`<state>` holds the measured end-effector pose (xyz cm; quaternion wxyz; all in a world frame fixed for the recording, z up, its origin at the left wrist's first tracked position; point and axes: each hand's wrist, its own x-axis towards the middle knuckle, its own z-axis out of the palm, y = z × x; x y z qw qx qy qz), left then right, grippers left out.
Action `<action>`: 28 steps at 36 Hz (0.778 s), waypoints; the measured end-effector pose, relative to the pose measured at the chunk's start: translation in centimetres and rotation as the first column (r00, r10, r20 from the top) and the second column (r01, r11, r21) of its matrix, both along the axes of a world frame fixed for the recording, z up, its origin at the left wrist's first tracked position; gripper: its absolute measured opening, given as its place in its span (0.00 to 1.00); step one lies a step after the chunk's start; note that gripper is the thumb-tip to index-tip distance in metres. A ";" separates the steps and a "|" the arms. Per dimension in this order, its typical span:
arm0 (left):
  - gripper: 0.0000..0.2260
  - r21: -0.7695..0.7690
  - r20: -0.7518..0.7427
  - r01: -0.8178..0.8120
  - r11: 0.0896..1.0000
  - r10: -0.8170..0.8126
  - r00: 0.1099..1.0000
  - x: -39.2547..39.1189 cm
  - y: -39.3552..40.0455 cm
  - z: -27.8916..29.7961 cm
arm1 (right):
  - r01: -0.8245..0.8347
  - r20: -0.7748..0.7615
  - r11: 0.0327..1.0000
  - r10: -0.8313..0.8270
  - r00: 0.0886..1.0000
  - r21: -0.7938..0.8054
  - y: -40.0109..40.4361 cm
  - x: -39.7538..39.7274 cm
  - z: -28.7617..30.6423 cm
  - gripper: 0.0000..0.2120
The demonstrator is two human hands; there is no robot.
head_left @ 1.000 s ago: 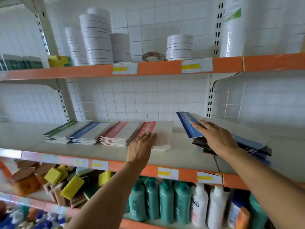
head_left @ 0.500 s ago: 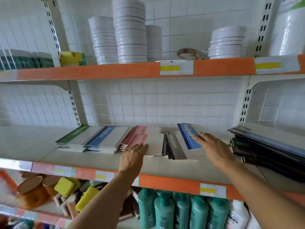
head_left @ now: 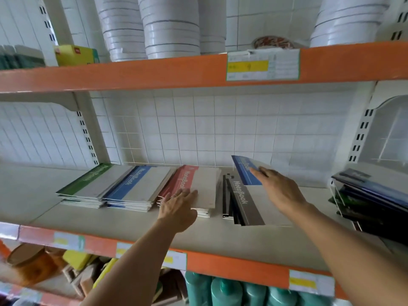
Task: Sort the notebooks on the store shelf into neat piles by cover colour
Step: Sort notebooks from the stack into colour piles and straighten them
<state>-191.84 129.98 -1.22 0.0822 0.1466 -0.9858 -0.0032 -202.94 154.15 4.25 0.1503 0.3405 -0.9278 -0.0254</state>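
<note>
**Blue notebook in the air, red pile under my left palm**

Nearest me, the shelf edge (head_left: pixel 238 268) runs orange with price tags on it, teal bottles (head_left: pixel 220 292) packed below. Above that edge, my left hand (head_left: pixel 178 208) lies flat on the red pile (head_left: pixel 196 188), fingers straight and relaxed, pressing the front corner of the top cover. Just right of it sits the black pile (head_left: pixel 240 199), fanned a little, its covers not squared. My right hand (head_left: pixel 278 191) is over that black pile, fingers pinching a blue notebook (head_left: pixel 245 171) by its lower edge; the book is tilted up, its far end lifted off everything. To the left of the red pile the blue pile (head_left: pixel 134 186) lies touching it, and the green pile (head_left: pixel 88 184) beside that. Off to the right, well apart, a messy dark stack (head_left: pixel 371 195) leans every which way. Up top, white tape rolls (head_left: pixel 172 29) stand stacked on the upper shelf.
</note>
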 end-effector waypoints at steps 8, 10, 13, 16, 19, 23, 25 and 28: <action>0.36 0.072 0.015 0.085 0.994 -0.087 0.996 -0.4 -3.3 0.2 | 0.030 0.008 0.999 -0.031 1.000 0.020 -3.5 0.9 0.1 0.37; 0.35 0.071 -0.030 0.093 0.993 -0.091 0.995 -0.2 -4.3 0.4 | 0.049 -0.005 0.999 -0.049 0.999 0.013 -4.6 1.5 0.2 0.36; 0.29 0.044 -0.075 0.118 0.992 -0.115 0.991 0.4 -6.4 0.5 | 0.070 -0.034 0.998 -0.070 0.997 -0.010 -6.5 2.7 0.0 0.34; 0.24 0.039 -0.103 0.143 0.989 -0.138 0.985 1.3 -8.8 0.6 | 0.093 -0.039 0.995 -0.093 0.995 -0.027 -8.6 4.0 0.1 0.34; 0.25 0.026 -0.114 0.125 0.992 -0.122 0.986 2.6 -11.3 1.0 | 0.093 -0.054 0.994 -0.096 0.994 -0.054 -11.2 5.5 0.2 0.33; 0.26 0.009 -0.134 0.073 0.997 -0.071 0.988 4.3 -14.0 1.2 | 0.059 -0.067 0.996 -0.063 0.996 -0.062 -14.5 7.1 0.5 0.34; 0.25 0.015 -0.150 0.047 0.999 -0.044 0.988 5.4 -15.4 1.1 | 0.025 -0.055 0.997 -0.029 0.998 -0.067 -16.5 8.0 0.8 0.35; 0.24 0.011 -0.175 -0.018 1.000 0.020 0.984 6.8 -17.4 1.1 | -0.039 -0.046 0.995 0.035 0.998 -0.087 -19.6 9.4 1.2 0.35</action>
